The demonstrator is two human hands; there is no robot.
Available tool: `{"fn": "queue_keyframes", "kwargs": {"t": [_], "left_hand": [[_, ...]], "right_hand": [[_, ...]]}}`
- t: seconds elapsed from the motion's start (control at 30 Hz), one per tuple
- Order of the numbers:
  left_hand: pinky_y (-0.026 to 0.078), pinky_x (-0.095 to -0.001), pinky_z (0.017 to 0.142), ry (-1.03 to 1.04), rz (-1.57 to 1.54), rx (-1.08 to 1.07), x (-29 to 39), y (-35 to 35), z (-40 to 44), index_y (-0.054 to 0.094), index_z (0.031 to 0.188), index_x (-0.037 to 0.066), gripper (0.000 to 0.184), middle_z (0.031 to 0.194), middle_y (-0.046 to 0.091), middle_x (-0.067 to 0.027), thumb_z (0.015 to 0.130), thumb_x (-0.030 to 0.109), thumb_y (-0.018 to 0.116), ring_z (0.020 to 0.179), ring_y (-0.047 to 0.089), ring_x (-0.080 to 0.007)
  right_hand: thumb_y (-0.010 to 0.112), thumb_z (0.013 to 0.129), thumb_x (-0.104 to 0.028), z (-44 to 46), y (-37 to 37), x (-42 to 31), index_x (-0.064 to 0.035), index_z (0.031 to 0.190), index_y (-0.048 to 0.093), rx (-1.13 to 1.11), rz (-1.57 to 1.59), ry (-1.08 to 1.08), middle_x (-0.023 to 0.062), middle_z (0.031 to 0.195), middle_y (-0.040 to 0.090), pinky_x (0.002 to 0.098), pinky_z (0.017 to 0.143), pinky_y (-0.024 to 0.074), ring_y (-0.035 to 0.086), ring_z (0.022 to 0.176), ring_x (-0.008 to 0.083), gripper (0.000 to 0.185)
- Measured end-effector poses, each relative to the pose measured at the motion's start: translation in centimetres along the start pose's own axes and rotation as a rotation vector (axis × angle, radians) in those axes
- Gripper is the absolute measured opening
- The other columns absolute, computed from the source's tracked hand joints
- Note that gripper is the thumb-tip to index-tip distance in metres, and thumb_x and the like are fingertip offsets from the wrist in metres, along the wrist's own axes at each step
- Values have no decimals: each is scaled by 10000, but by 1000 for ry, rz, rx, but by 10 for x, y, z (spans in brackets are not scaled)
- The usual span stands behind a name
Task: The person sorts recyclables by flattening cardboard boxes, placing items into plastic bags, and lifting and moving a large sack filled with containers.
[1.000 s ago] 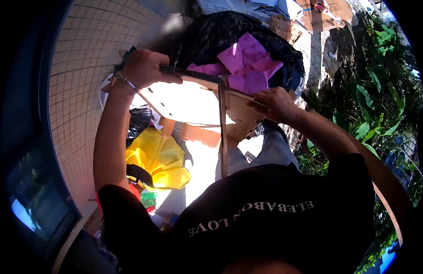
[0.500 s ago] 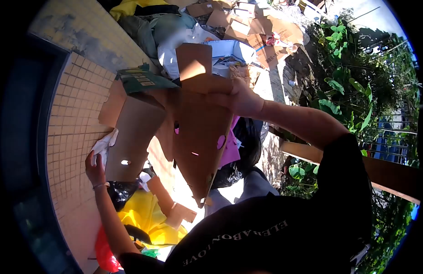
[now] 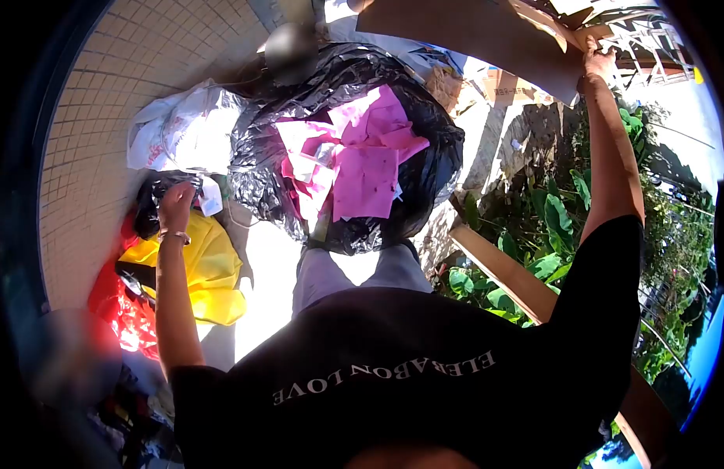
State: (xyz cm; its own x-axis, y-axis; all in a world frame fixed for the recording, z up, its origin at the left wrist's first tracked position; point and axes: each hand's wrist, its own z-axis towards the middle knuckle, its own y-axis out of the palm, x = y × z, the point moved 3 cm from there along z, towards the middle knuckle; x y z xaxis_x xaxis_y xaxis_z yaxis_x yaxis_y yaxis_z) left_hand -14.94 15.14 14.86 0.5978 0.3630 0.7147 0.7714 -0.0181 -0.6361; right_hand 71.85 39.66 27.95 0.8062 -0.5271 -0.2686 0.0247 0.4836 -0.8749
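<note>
At the upper right my right hand (image 3: pixel 599 64) grips the edge of a large brown cardboard box (image 3: pixel 479 39), opened out and stretched across the top of the view. Low on the left, my left hand (image 3: pixel 177 205) is closed, its fingertips curled beside a small black plastic bag (image 3: pixel 149 205) and a white piece (image 3: pixel 210 197); what it holds is unclear. Between my arms stands a large open black garbage bag (image 3: pixel 260 176) with pink sheets (image 3: pixel 366 180) in it. A white plastic bag (image 3: pixel 182 129) leans against its left side.
A yellow bag (image 3: pixel 209 266) and a red plastic bag (image 3: pixel 120 301) lie below my left hand. A tiled wall (image 3: pixel 88 141) runs along the left. To the right are a wooden beam (image 3: pixel 503 270) and leafy plants (image 3: pixel 557 223). More cardboard (image 3: pixel 507 87) lies beyond.
My right hand has carried the cardboard box away to the upper right, uncovering the black garbage bag and pink sheets. My left hand has shifted slightly; the cardboard is no longer beside it.
</note>
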Motion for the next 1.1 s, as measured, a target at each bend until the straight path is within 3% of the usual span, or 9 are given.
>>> {"fn": "queue_keyframes", "kwargs": {"t": [0.13, 0.3, 0.43, 0.47, 0.6, 0.73, 0.9, 0.97, 1.1], "left_hand": [[456, -269, 833, -70, -49, -250, -30, 51, -33, 599, 1029, -27, 257, 975, 646, -105, 834, 139, 612, 926, 606, -174], [482, -286, 822, -257, 235, -412, -39, 97, -81, 621, 995, -3, 288, 976, 659, -131, 798, 206, 636, 947, 618, -201], [489, -325, 814, -313, 157, -312, -137, 146, -102, 579, 1093, 14, 488, 1020, 632, -174, 734, 319, 705, 963, 609, -263], [485, -331, 824, -392, 177, -312, -153, 156, -102, 559, 1121, 13, 543, 1054, 617, -180, 719, 344, 715, 971, 605, -270], [456, -353, 884, -719, 79, -252, -179, 188, -82, 457, 1234, -2, 808, 1182, 542, -209, 637, 448, 764, 1037, 569, -308], [450, -368, 894, -633, 138, -170, -220, 238, -55, 285, 1334, -27, 1057, 1253, 475, -204, 563, 466, 812, 1126, 493, -316], [367, -350, 999, -662, -203, -122, -241, 294, -39, 283, 1314, -78, 1065, 1285, 447, -242, 543, 408, 834, 1181, 458, -313], [475, -392, 813, -615, -52, -125, -241, 305, -35, 600, 999, -91, 617, 958, 635, -248, 675, 417, 733, 941, 611, -348], [477, -378, 700, -703, -302, 114, -181, 278, -57, 640, 890, -86, 522, 826, 657, -213, 751, 418, 649, 741, 629, -304]], "right_hand": [[663, 712, -359, -128, 91, 3, -65, 1305, 404, -215, 11, -95, 177, 1154, 563, 407, 899, 423, 536, 1074, 317, 711], [668, 716, -252, -352, 161, -4, -111, 1208, 534, -973, 191, -293, 144, 1030, 620, 391, 869, 447, 575, 1012, 309, 529], [732, 654, -342, -458, 162, -10, -191, 1311, 423, -1083, -12, -315, 126, 1270, 471, 412, 950, 381, 444, 1186, 304, 742], [743, 640, -368, -470, 167, -12, -216, 1353, 327, -1138, -37, -276, 86, 1352, 391, 544, 961, 327, 358, 1260, 310, 839], [793, 548, -457, -491, 197, -16, -252, 1394, 243, -1105, -79, -316, 67, 1429, 256, 599, 958, 301, 225, 1328, 315, 1029], [800, 533, -451, -510, 239, -28, -141, 1410, 178, -1035, 163, -502, 170, 1415, 247, 507, 1039, 272, 234, 1307, 372, 1120], [798, 544, -450, -563, 261, -59, -102, 1412, 162, -1015, 203, -565, 214, 1364, 311, 525, 1051, 218, 293, 1259, 403, 1131], [794, 547, -440, -575, 238, -90, -104, 1407, 180, -1012, 156, -524, 217, 1360, 317, 529, 1058, 202, 295, 1262, 400, 1108], [773, 558, -443, -600, 235, -103, -173, 1410, 209, -889, 318, -700, 214, 1379, 294, 546, 1057, 233, 264, 1230, 535, 1057]]}}
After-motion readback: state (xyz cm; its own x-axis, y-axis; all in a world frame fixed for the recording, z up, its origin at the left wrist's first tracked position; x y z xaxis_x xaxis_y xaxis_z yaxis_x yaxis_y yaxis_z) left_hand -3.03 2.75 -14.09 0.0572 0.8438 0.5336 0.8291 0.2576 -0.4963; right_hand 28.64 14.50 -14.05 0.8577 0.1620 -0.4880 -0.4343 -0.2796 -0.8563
